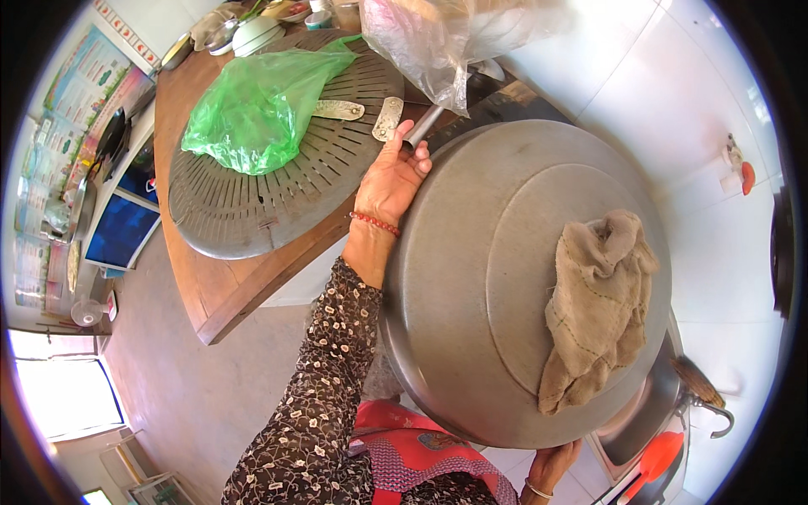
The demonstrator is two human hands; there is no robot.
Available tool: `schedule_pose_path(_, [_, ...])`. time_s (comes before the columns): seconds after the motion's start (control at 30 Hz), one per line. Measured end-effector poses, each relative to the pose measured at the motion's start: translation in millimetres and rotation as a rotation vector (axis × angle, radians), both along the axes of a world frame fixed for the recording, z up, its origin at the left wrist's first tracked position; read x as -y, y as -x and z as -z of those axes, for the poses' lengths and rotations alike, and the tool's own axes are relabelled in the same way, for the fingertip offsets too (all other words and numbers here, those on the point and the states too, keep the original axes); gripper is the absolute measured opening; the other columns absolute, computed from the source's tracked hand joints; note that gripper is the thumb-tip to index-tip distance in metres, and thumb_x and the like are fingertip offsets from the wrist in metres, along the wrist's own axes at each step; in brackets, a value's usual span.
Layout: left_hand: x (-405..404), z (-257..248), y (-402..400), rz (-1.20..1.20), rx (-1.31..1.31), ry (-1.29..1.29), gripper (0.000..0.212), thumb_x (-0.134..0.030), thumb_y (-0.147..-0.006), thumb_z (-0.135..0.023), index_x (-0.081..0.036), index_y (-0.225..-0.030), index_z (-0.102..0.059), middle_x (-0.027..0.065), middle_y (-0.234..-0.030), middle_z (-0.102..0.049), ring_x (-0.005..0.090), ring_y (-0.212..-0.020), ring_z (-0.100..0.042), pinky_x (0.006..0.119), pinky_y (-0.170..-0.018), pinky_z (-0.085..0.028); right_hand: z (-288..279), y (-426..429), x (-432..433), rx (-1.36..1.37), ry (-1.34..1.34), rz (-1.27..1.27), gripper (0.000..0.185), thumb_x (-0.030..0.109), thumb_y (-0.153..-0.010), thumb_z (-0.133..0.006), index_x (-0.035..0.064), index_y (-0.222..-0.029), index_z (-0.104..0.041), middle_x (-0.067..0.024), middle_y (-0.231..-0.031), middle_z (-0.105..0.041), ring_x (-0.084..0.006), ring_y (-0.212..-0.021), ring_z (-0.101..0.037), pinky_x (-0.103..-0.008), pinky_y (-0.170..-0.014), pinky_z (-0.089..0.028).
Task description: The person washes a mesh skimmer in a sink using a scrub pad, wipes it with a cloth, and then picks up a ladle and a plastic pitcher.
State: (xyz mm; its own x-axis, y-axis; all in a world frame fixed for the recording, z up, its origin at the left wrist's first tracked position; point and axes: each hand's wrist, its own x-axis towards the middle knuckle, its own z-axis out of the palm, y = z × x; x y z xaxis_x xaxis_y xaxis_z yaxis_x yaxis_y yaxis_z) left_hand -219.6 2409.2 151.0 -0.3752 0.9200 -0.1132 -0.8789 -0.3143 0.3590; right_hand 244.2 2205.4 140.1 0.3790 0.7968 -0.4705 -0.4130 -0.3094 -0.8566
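My left hand [392, 173], with a red bead bracelet, reaches forward with its palm turned up. The open end of a hollow metal handle [424, 126] sits between its thumb and curled fingers; how firmly they close on it cannot be told. Close against that forearm is a large domed metal lid or upturned pot [454, 265], tilted towards me. My right hand [554, 466], wearing a bangle, holds its lower rim, fingers partly hidden beneath. A crumpled beige cloth [600, 315] lies on the metal dome. Over the hollow handle hangs a clear plastic bag [435, 57].
A slotted metal disc [303, 183] carrying a green plastic bag [265, 113] covers much of the wooden counter [233, 284]. Bowls [257, 35] stand at its far end. A sink [609, 435], a brush [697, 380] and an orange-red utensil [659, 454] are at lower right.
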Motion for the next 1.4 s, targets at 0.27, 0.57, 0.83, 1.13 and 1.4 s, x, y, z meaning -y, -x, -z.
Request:
schedule_pose_path(0.27, [-25, -14, 0, -0.183, 0.544, 0.050, 0.019, -0.015, -0.093, -0.044, 0.004, -0.095, -0.045, 0.0168, -0.083, -0.053, 0.0276, -0.067, -0.054, 0.036, -0.060, -0.052, 6, -3, 2, 0.000, -0.020, -0.012, 0.031, 0.011, -0.092, -0.045, 0.0036, -0.122, -0.041, -0.0092, -0.113, -0.055, -0.0194, -0.100, -0.057, -0.0302, -0.082, -0.051])
schedule_pose_path(0.57, [-39, -44, -11, 0.079, 0.283, 0.193, 0.025, 0.001, -0.085, -0.048, 0.013, -0.104, -0.037, 0.0251, -0.101, -0.049, 0.0338, -0.084, -0.055, 0.040, -0.071, -0.053, -8, 11, 1, -0.066, -0.026, 0.093, 0.032, 0.019, -0.093, -0.044, 0.0056, -0.122, -0.042, -0.0074, -0.112, -0.055, -0.0199, -0.098, -0.058, -0.0326, -0.076, -0.053])
schedule_pose_path(0.83, [-89, -84, -30, 0.377, -0.043, 0.351, 0.016, -0.005, -0.087, -0.049, 0.000, -0.098, -0.039, 0.0103, -0.079, -0.049, 0.0122, -0.053, -0.044, 0.024, -0.043, -0.034, -28, 18, -2, -0.159, -0.007, -0.061, 0.033, 0.025, -0.094, -0.043, 0.0074, -0.122, -0.041, -0.0064, -0.118, -0.052, -0.0213, -0.104, -0.055, -0.0383, -0.083, -0.050])
schedule_pose_path(1.13, [-22, -139, -106, 0.461, 0.030, 0.289, 0.016, -0.015, -0.091, -0.046, 0.000, -0.087, -0.043, -0.0024, -0.062, -0.036, 0.0071, -0.044, -0.027, 0.023, -0.038, -0.023, -33, 26, -7, -0.206, 0.015, -0.020, 0.037, 0.025, -0.092, -0.045, 0.0110, -0.125, -0.038, -0.0063, -0.115, -0.053, -0.0224, -0.101, -0.056, -0.0392, -0.079, -0.051])
schedule_pose_path(1.4, [52, -141, -148, 0.460, -0.164, 0.188, 0.015, -0.013, -0.090, -0.047, 0.001, -0.094, -0.049, 0.0046, -0.075, -0.049, 0.0053, -0.046, -0.031, 0.020, -0.035, -0.026, -33, 39, -14, -0.211, 0.024, 0.070, 0.047, 0.023, -0.091, -0.047, 0.0136, -0.132, -0.027, -0.0077, -0.122, -0.047, -0.0238, -0.106, -0.052, -0.0431, -0.077, -0.052])
